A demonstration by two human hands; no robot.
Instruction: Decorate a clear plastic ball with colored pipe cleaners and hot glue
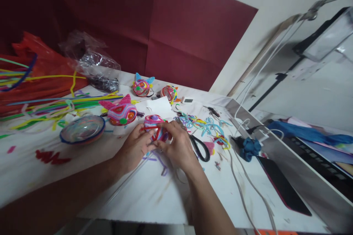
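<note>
Between my two hands is a small round ornament (153, 119) wrapped in pink, blue and red pipe cleaners. My left hand (135, 146) grips its left side, thumb and fingers pressed against it. On the right side, my right hand (176, 140) pinches at a red pipe cleaner (149, 128) lying across the front. Fingers cover much of the ornament's lower part. Just left stands a pink animal-head ornament (121, 113) with pointed ears and a green nose. Black-handled scissors (202, 148) lie beside my right hand, their blades partly hidden by it.
A clear dome with a blue rim (82, 129) and red pipe cleaner pieces (52, 156) lie left. Behind are two more ornaments, one blue-eared (142, 86). Pipe cleaner bundles (68, 102) fill the back left; scraps (204, 123) and a black phone-like slab (284, 185) lie right.
</note>
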